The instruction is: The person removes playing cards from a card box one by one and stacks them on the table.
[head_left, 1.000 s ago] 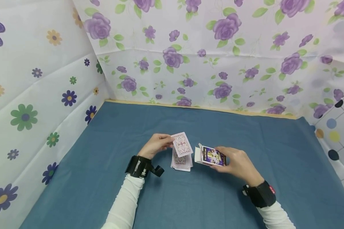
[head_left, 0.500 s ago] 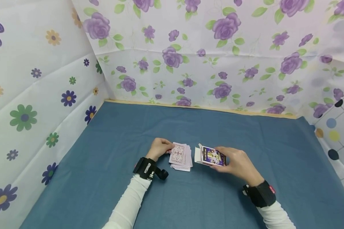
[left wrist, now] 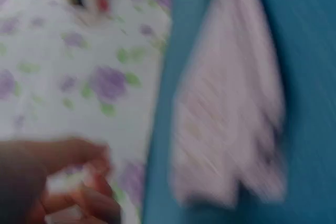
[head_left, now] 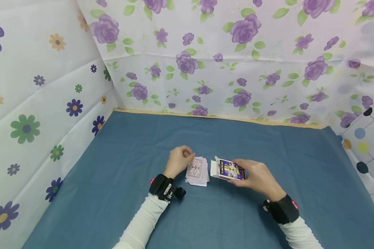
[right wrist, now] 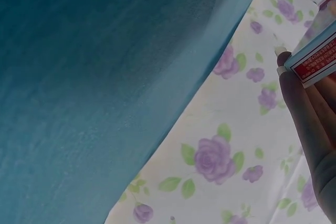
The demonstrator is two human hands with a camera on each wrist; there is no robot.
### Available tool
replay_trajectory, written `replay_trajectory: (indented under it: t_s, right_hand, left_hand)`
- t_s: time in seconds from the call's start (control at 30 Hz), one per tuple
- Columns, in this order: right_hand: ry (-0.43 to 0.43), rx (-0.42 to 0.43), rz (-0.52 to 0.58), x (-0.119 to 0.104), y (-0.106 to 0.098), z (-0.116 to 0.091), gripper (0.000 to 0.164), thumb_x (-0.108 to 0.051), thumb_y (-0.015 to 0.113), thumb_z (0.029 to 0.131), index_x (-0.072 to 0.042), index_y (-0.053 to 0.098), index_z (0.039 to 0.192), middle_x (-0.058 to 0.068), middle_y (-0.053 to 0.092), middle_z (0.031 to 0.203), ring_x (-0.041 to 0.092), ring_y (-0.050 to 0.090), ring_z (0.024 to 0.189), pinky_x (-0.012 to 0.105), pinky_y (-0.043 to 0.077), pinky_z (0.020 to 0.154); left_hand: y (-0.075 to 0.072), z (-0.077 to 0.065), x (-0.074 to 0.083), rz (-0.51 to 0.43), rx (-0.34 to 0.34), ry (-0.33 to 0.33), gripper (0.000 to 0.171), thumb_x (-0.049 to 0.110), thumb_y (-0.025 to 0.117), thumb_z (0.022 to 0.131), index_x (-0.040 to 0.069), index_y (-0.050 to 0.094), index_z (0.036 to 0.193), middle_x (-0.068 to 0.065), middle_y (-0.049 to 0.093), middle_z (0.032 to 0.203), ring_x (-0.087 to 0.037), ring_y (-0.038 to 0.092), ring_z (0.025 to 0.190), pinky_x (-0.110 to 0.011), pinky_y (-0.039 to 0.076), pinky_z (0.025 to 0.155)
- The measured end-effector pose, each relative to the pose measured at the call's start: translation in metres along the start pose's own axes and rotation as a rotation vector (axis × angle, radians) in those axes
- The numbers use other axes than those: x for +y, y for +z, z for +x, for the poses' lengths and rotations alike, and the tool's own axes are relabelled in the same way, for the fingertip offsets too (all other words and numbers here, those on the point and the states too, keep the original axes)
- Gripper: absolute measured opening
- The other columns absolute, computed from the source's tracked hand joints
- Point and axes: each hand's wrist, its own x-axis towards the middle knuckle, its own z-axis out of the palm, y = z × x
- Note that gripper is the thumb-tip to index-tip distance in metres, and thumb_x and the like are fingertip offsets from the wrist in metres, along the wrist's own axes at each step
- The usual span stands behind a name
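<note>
My left hand [head_left: 178, 161] hovers at the upper left edge of a pile of playing cards [head_left: 197, 173], fingers loosely curled with nothing seen between them. The cards lie face down on the blue cloth, red-and-white backs up, their edges unevenly stacked. In the left wrist view the pile [left wrist: 226, 108] is blurred, and the fingers [left wrist: 79, 153] bend in at lower left. To the right, my right hand [head_left: 258, 176] grips a card box [head_left: 232, 169] with a dark purple and yellow picture. Its open flap end points left toward the pile. The right wrist view shows the box's red-and-white side [right wrist: 317, 61] against the fingers.
Blue cloth [head_left: 127, 145] covers the table up to a yellowish back edge [head_left: 218, 117]. Flowered sheets [head_left: 205, 41] rise behind and on the left, with a dotted, tiled-pattern sheet [head_left: 371, 145] at right. Black straps with cameras sit on both wrists.
The card my left hand held above the pile came down onto it and was let go. The left hand then lifted slightly away from the card. The right hand and box stayed nearly still.
</note>
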Motion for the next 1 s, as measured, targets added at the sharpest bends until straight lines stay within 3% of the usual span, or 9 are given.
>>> replay_trajectory:
  t_s: [0.07,0.13,0.23,0.37,0.5,0.7,0.8,1.0]
  right_hand:
    - [-0.012,0.006,0.0,-0.001,-0.001,0.001,0.064,-0.044,0.085,0.07,-0.007,0.068,0.119,0.009,0.072,0.108,0.019,0.07,0.091,0.036,0.055,0.071]
    - [-0.027,0.015,-0.003,-0.003,-0.002,0.003,0.063,-0.044,0.085,0.07,-0.007,0.068,0.118,0.009,0.072,0.107,0.019,0.07,0.089,0.035,0.055,0.07]
    - [-0.047,0.028,-0.009,-0.004,-0.003,0.005,0.062,-0.042,0.085,0.07,-0.007,0.067,0.118,0.009,0.072,0.106,0.018,0.07,0.087,0.033,0.054,0.068]
    - [-0.059,0.039,-0.015,-0.007,-0.004,0.005,0.064,-0.043,0.086,0.069,-0.009,0.067,0.119,0.008,0.072,0.106,0.018,0.07,0.088,0.032,0.054,0.068]
    - [-0.065,0.042,-0.019,-0.009,-0.003,0.003,0.065,-0.044,0.086,0.067,-0.009,0.067,0.119,0.008,0.072,0.106,0.018,0.07,0.088,0.032,0.054,0.069]
    - [-0.068,0.04,-0.017,-0.012,-0.002,0.004,0.065,-0.045,0.086,0.067,-0.01,0.067,0.119,0.007,0.072,0.105,0.017,0.069,0.087,0.032,0.054,0.068]
    - [-0.065,0.034,-0.02,-0.013,-0.002,0.005,0.064,-0.045,0.086,0.068,-0.01,0.067,0.119,0.007,0.072,0.105,0.016,0.069,0.086,0.031,0.054,0.067]
    - [-0.072,0.041,-0.025,-0.013,-0.002,0.006,0.064,-0.045,0.086,0.068,-0.011,0.067,0.119,0.006,0.072,0.105,0.016,0.069,0.085,0.031,0.053,0.066]
  left_hand:
    - [0.001,-0.001,0.014,-0.06,-0.086,0.125,0.009,0.017,0.066,0.092,0.01,0.07,0.095,-0.005,0.058,0.068,-0.009,0.044,0.055,-0.021,0.035,0.054]
    - [0.003,-0.003,0.027,-0.112,-0.198,0.209,0.01,0.02,0.066,0.093,0.013,0.071,0.098,-0.003,0.055,0.068,-0.009,0.042,0.056,-0.021,0.033,0.055]
    - [0.007,-0.009,0.042,-0.071,-0.285,0.244,0.012,0.023,0.066,0.093,0.014,0.074,0.093,0.001,0.05,0.066,-0.007,0.038,0.055,-0.02,0.029,0.056]
    - [0.013,-0.017,0.049,0.017,-0.282,0.2,0.019,0.026,0.065,0.094,0.013,0.074,0.082,0.005,0.048,0.062,-0.006,0.035,0.054,-0.02,0.026,0.057]
    - [0.015,-0.02,0.048,0.013,-0.28,0.137,0.023,0.026,0.065,0.093,0.012,0.071,0.076,0.004,0.044,0.059,-0.008,0.034,0.053,-0.024,0.028,0.064]
    - [0.02,-0.024,0.046,0.015,-0.272,0.053,0.024,0.02,0.068,0.09,0.009,0.064,0.069,0.004,0.037,0.059,-0.009,0.031,0.05,-0.022,0.023,0.052]
    - [0.022,-0.024,0.045,-0.027,-0.299,0.037,0.021,0.013,0.067,0.088,0.007,0.065,0.068,0.003,0.042,0.063,-0.01,0.033,0.053,-0.022,0.025,0.052]
    - [0.023,-0.02,0.038,-0.234,-0.348,-0.077,0.012,0.011,0.07,0.085,0.003,0.074,0.076,0.0,0.058,0.078,-0.012,0.041,0.066,-0.024,0.033,0.059]
